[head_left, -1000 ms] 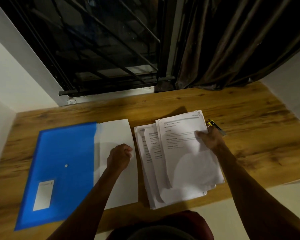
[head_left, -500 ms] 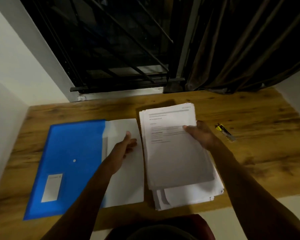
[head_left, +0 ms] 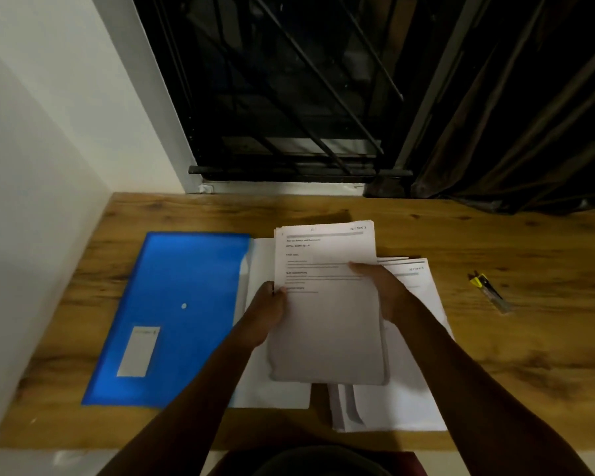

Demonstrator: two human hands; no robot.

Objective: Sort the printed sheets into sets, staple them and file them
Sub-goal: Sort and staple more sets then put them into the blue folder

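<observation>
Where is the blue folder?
In the head view, the blue folder lies flat on the left side of the desk, beside the left hand.

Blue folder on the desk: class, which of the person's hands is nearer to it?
Left. The left hand grips the left edge of the held sheets, just right of the blue folder; the right hand grips their right edge, farther off.

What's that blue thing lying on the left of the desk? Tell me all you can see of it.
It is a blue folder, looking like smooth plastic, lying flat on the wooden desk. It bears a small white dot near its middle and a pale rectangular label toward its near corner. White paper meets its right edge; whether it is tucked inside, I cannot tell.
</observation>
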